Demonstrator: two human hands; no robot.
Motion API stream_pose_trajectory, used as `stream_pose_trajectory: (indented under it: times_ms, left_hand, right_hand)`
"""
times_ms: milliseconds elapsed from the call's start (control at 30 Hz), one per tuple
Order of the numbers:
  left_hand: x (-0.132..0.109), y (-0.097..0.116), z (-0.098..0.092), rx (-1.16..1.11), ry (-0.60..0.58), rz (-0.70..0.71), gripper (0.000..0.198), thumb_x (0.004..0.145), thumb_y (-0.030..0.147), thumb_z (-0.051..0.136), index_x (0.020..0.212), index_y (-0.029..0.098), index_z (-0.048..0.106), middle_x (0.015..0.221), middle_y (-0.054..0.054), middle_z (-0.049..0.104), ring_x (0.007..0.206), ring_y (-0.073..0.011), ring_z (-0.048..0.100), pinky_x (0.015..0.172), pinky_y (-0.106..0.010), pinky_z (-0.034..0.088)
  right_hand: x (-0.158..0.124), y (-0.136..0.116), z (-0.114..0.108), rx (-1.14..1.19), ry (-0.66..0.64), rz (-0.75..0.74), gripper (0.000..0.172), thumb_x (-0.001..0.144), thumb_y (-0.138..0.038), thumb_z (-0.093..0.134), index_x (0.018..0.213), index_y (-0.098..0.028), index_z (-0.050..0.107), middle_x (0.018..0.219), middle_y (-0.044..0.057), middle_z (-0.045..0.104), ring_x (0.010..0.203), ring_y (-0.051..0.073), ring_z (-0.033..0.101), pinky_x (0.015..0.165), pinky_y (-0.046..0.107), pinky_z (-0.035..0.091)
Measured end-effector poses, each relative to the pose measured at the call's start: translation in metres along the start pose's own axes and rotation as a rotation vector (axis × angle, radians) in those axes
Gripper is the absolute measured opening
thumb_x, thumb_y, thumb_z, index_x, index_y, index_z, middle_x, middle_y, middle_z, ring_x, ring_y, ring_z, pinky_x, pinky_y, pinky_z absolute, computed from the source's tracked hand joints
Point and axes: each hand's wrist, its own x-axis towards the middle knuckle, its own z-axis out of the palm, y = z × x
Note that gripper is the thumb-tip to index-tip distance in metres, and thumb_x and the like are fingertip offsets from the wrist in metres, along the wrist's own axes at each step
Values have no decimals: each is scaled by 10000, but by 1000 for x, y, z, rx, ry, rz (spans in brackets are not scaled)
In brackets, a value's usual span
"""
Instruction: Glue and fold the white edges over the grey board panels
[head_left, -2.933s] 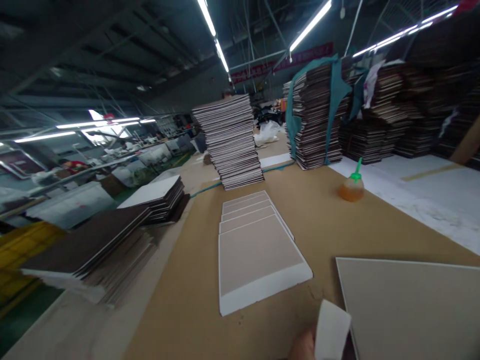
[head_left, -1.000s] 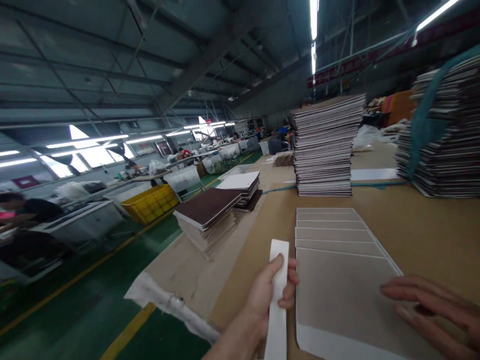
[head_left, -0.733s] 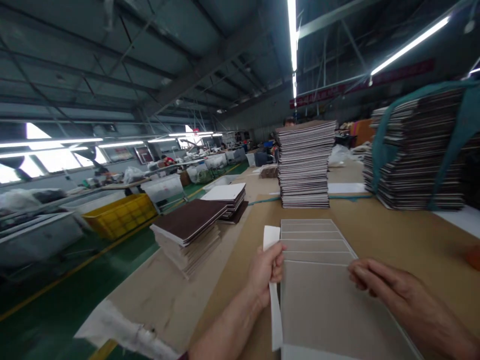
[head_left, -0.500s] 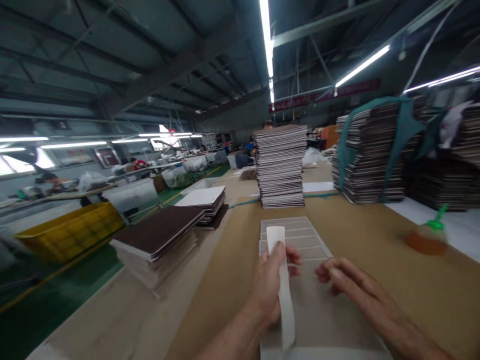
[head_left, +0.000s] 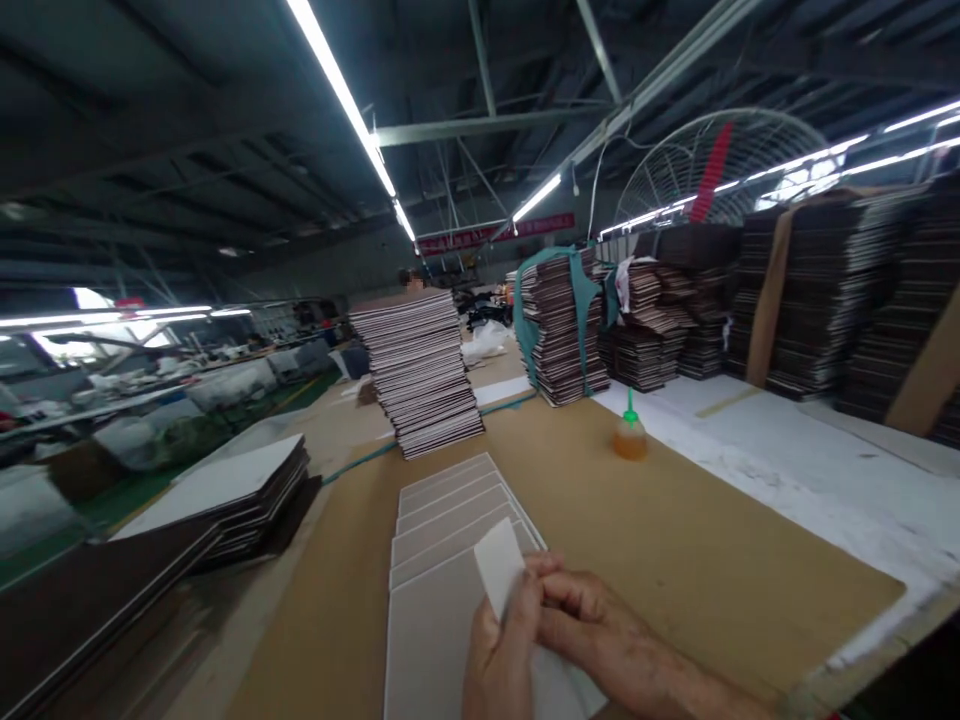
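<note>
My left hand (head_left: 501, 655) is closed around a white strip (head_left: 498, 562), its upper end sticking up above the thumb. Against the left fingers, my right hand (head_left: 596, 622) is pinched at the strip's right edge; its fingertips are partly hidden. Under both hands lie overlapping grey-beige panels (head_left: 431, 635) with pale edges, fanned out in a row away from me. The strip's lower part is hidden behind my hands.
A tall stack of dark-and-white sheets (head_left: 420, 375) stands beyond the panels. A green-capped bottle of amber liquid (head_left: 630, 438) is to the right. Tied stacks (head_left: 562, 325) line the back right. More dark boards (head_left: 247, 505) lie at left on the brown-covered table (head_left: 705, 540).
My view has swung to the right. My right hand has come over to meet my left hand at the white strip, where earlier the two were apart.
</note>
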Motion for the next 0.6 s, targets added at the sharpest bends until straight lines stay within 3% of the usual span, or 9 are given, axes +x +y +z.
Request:
stream_pose_trajectory:
  times_ms: [133,233,300,367,433,500,533,600]
  left_hand:
    - [-15,-10,4,28,-150,0,616,724,643,695,1104,158,709,1157,-130,694,1166,-328,581,1055,-401,419]
    - [-21,-11,7,104,-112,-7,551,808,637,603,1074,169,718,1202,-123,673,1210,-309,549,1100,-408,372]
    - [-18,-8,5,80,-47,57,486,858,609,550,967,171,728,1196,-117,667,1186,-277,563,1062,-364,408]
    - [-11,-2,-5,-21,25,116,442,887,580,523,878,171,693,1005,-97,699,963,-213,645,875,-299,507]
    - [0,9,-26,-136,122,145,401,900,561,516,865,179,634,669,-2,604,582,-117,565,573,-216,469]
    - [10,19,-55,-151,268,256,378,882,558,554,847,184,599,544,72,431,433,-61,370,428,-165,315]
    - [14,24,-71,-35,357,315,402,866,574,566,813,178,607,541,66,440,442,-63,379,420,-161,300]
    - [22,29,-102,315,469,422,368,800,542,662,794,174,647,641,21,589,583,-99,531,521,-166,409]
  right_hand:
    - [-11,7,-7,61,7,15,451,726,-615,725,728,-172,640,740,-24,532,629,91,481,616,203,414]
    - [-18,6,-8,-39,-39,10,413,807,-602,647,812,-189,669,778,1,586,726,141,543,737,262,467]
    - [-22,4,-10,-154,-94,36,403,833,-595,609,851,-199,676,811,13,611,768,162,553,763,282,473]
    - [-25,1,-18,-285,-155,72,387,833,-584,602,859,-206,680,837,18,626,784,170,554,747,281,472]
    - [-23,-3,-35,-383,-153,78,357,830,-555,607,894,-211,681,878,25,643,812,178,569,748,287,473]
    - [-16,-10,-63,-435,-30,69,380,819,-543,614,990,-208,668,897,37,656,836,190,592,742,299,482]
    - [-9,-13,-81,-451,91,73,432,806,-553,616,1056,-202,649,903,45,664,830,194,604,714,300,490]
    - [8,-20,-121,-507,373,49,566,777,-586,610,1162,-171,594,900,68,684,838,211,629,694,309,510]
